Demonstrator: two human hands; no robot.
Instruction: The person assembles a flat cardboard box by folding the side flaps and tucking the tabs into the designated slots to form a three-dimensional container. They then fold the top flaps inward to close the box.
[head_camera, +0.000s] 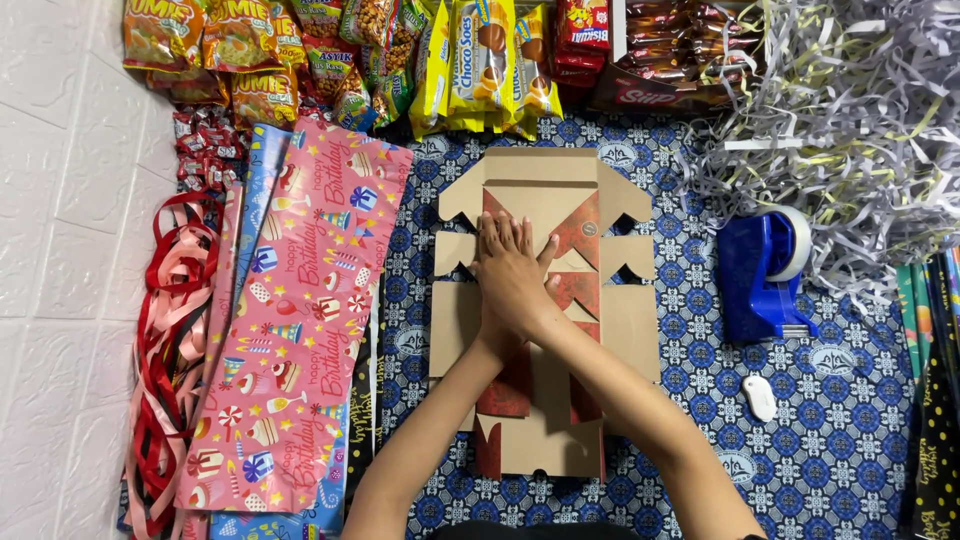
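- Flat die-cut cardboard box blank (545, 300): brown card with red patterned panels, lying unfolded at the middle of the blue patterned cloth (840, 440), its notched flaps spread to either side.
- Right hand (515, 285) and left hand (500, 250): stacked one over the other, palms down, pressed flat on the upper centre of the blank. Both grips are spread wide with fingers straight; neither closes on anything.
- Handling, as a judgement: the blank looks light and moderately stiff, bending readily along its scored creases but liable to kink or tear at the thin notched tabs. The broad panel edges appear the safest places to take hold; the small flaps seem too weak.
- Pink gift-wrap sheet (300, 320): lies just beside the blank on the left, over further printed sheets.
- Red and pink ribbon bundle (170, 350): at the far left, on the white surface edge.
- Blue tape dispenser (762, 275): right of the blank, apart from it; a small white object (760, 397) lies below it.
- Shredded paper filler (850, 110): heaped at the upper right.
- Snack packets (400, 55): ranged along the top edge.
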